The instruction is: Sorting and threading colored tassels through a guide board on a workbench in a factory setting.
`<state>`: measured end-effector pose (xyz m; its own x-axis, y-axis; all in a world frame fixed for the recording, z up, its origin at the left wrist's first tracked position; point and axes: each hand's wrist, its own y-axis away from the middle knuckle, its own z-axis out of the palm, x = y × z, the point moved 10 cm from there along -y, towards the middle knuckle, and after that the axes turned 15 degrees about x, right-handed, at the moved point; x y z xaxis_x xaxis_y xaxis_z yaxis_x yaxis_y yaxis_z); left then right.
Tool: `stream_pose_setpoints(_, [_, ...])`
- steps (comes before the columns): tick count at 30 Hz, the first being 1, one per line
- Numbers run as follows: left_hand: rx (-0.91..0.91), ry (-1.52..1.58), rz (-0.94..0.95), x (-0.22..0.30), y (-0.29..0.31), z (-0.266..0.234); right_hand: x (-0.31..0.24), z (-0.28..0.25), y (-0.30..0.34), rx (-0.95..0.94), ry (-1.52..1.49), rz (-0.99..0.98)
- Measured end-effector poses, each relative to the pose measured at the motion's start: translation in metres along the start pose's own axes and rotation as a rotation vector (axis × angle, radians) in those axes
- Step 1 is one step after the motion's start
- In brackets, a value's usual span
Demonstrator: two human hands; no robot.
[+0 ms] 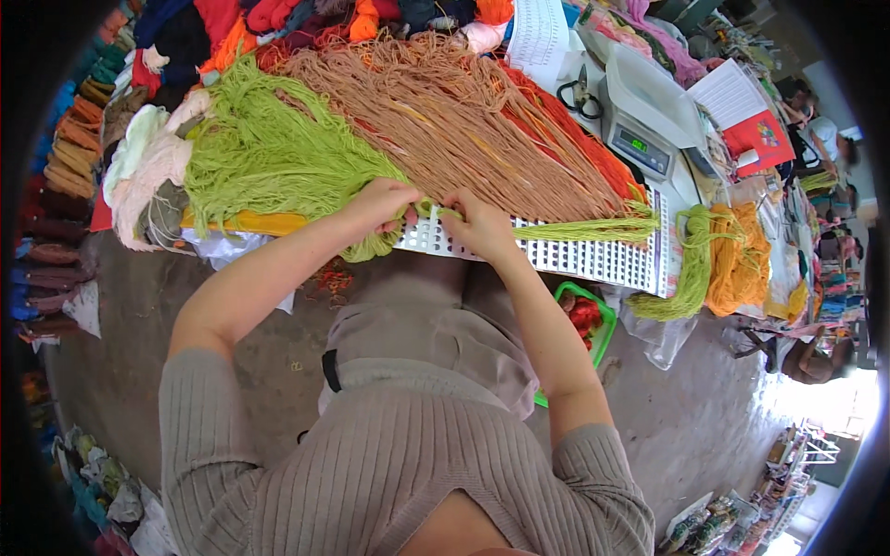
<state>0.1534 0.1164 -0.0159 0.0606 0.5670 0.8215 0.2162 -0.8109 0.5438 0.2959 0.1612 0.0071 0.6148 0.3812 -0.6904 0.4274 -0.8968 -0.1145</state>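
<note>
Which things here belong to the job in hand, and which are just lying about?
In use: left hand, right hand, green yarn strand, white perforated board.
Lying about: weighing scale, scissors, tan yarn bundle, green basket.

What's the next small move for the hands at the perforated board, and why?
Probably draw the light green yarn strand taut toward the person's right along the white perforated board. Both the left hand and the right hand pinch the green yarn at the board's left end, while the strand lies loosely across the rows of holes and a slack loop hangs below the left hand.
</note>
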Motion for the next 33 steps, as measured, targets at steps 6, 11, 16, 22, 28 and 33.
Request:
stream_pose_setpoints(6, [-0.005, -0.121, 0.228, 0.010, -0.003, 0.005, -0.003, -0.006, 0.005, 0.058, 0.089, 0.015])
stream_pose_setpoints(11, [-0.325, 0.577, -0.073, 0.038, 0.018, -0.025, -0.005, -0.008, 0.008, 0.102, 0.206, 0.014])
stream_pose_setpoints(16, [-0.424, 0.626, -0.012, 0.067, 0.037, -0.025, -0.008, -0.011, 0.015, 0.187, 0.196, -0.035])
stream_pose_setpoints(22, [-0.426, -0.092, 0.004, 0.027, 0.035, 0.035, 0.011, -0.023, 0.024, 0.425, -0.305, 0.018])
stream_pose_setpoints(28, [-0.380, -0.244, 0.090, 0.022, 0.014, 0.043, -0.006, -0.022, 0.023, 0.355, -0.088, -0.088])
stream_pose_setpoints(33, [-0.188, -0.174, 0.351, 0.045, 0.025, 0.037, -0.022, -0.023, 0.010, 0.314, 0.045, -0.096])
